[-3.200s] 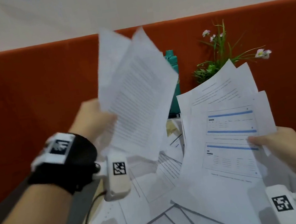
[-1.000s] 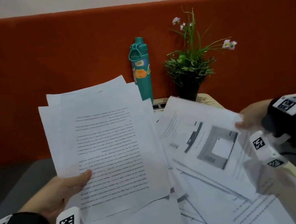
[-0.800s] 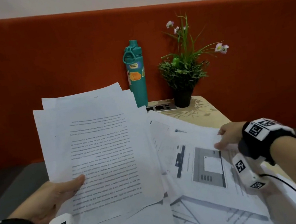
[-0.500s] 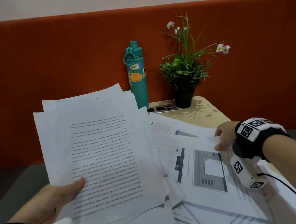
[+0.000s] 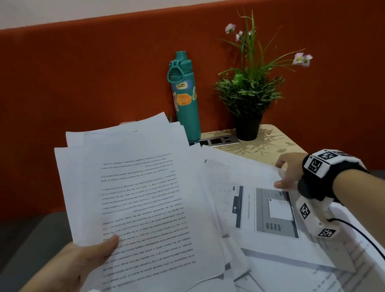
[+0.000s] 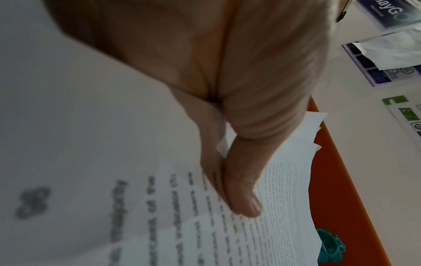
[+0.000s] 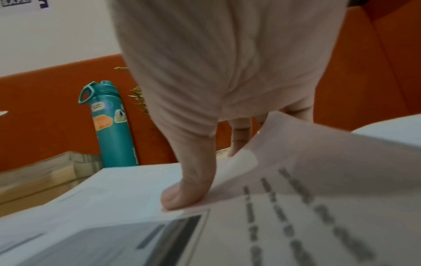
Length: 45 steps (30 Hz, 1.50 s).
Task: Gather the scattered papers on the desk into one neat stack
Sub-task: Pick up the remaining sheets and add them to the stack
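My left hand (image 5: 88,260) grips a bundle of printed text sheets (image 5: 142,204) by its near left edge and holds it tilted up above the desk, thumb on top; the left wrist view shows the thumb (image 6: 243,198) pressed on the text sheets (image 6: 284,198). My right hand (image 5: 288,173) pinches the far right edge of a sheet with a grey picture (image 5: 272,209), thumb on top and fingers underneath, lifting that edge. In the right wrist view the thumb (image 7: 182,194) presses this sheet (image 7: 114,216). More loose papers (image 5: 271,284) lie overlapping across the desk.
A teal bottle (image 5: 185,96) and a potted plant (image 5: 248,91) stand at the back of the wooden desk (image 5: 279,142), by a socket strip (image 5: 216,141). An orange partition (image 5: 52,92) runs behind. A black cable (image 5: 373,246) trails from my right wrist.
My right hand lowered the picture sheet toward the desk, drew left and now pinches its far edge. My left hand still holds the text bundle, tilted slightly further up.
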Available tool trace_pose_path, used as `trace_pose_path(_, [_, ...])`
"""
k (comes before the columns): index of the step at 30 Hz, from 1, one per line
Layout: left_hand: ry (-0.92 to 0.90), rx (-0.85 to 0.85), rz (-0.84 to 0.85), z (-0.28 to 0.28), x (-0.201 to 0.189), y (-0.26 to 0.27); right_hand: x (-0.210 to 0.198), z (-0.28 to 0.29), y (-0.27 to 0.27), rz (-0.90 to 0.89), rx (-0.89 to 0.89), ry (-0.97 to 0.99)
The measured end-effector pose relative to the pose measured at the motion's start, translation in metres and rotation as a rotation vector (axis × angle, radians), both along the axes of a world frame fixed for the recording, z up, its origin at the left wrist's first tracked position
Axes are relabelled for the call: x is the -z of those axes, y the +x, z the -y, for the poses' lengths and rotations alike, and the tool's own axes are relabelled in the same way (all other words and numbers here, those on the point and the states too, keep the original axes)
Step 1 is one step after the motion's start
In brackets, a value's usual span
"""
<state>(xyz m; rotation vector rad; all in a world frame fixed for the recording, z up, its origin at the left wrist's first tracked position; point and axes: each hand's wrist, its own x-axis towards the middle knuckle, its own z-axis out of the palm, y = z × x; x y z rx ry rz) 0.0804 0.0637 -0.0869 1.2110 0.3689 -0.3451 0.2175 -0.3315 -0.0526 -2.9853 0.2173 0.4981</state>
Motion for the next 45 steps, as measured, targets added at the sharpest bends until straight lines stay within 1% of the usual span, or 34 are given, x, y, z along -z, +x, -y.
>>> trace_pose_path(4, [0.016, -0.004, -0.002, 0.001, -0.001, -0.002, -0.002, 0.002, -0.001, 0.069, -0.021, -0.073])
trace_pose_path(6, [0.024, -0.014, -0.008, 0.001, -0.001, -0.001, -0.005, 0.002, -0.002, 0.103, -0.018, -0.036])
trace_pose_path(9, [0.009, -0.01, -0.002, 0.0, 0.0, -0.002, -0.01, 0.001, -0.009, 0.06, -0.006, -0.025])
trace_pose_path(12, [0.0, -0.007, 0.033, -0.001, -0.001, -0.001, -0.016, 0.004, -0.012, 0.116, -0.05, -0.035])
trace_pose_path(15, [0.035, -0.019, 0.093, 0.003, -0.01, 0.001, -0.02, 0.011, -0.019, 0.121, -0.045, -0.048])
trace_pose_path(17, [0.097, -0.038, 0.149, 0.008, -0.016, 0.003, -0.03, 0.019, -0.024, 0.21, 0.004, 0.032])
trace_pose_path(20, [0.222, -0.056, 0.213, 0.016, -0.02, 0.006, -0.056, 0.033, -0.033, 0.428, 0.104, 0.239])
trace_pose_path(24, [0.245, -0.055, 0.222, 0.026, -0.019, 0.009, -0.092, 0.042, -0.056, 0.682, 0.214, 0.493])
trace_pose_path(26, [0.23, -0.048, 0.234, 0.031, -0.018, 0.011, -0.1, 0.039, -0.067, 0.752, 0.276, 0.616])
trace_pose_path(28, [0.231, -0.035, 0.253, 0.038, -0.02, 0.011, -0.095, 0.029, -0.075, 0.731, 0.314, 0.695])
trace_pose_path(30, [0.234, -0.026, 0.26, 0.049, -0.022, 0.011, -0.079, 0.014, -0.08, 0.651, 0.294, 0.741])
trace_pose_path(34, [0.214, -0.07, 0.243, 0.066, -0.024, 0.011, -0.031, -0.028, -0.089, 0.408, 0.219, 0.696])
trace_pose_path(37, [0.174, -0.008, 0.165, 0.076, -0.028, 0.008, 0.003, -0.061, -0.098, 0.249, 0.195, 0.715])
trace_pose_path(39, [0.129, 0.028, 0.141, 0.082, -0.031, 0.007, 0.017, -0.077, -0.1, 0.203, 0.165, 0.721])
trace_pose_path(40, [0.144, 0.03, 0.135, 0.085, -0.03, 0.007, 0.019, -0.084, -0.101, 0.192, 0.154, 0.722])
trace_pose_path(43, [0.323, -0.021, 0.141, 0.085, -0.023, 0.009, 0.02, -0.092, -0.101, 0.157, 0.12, 0.703])
trace_pose_path(45, [0.364, -0.017, 0.155, 0.079, -0.02, 0.011, 0.016, -0.085, -0.1, 0.181, 0.137, 0.705])
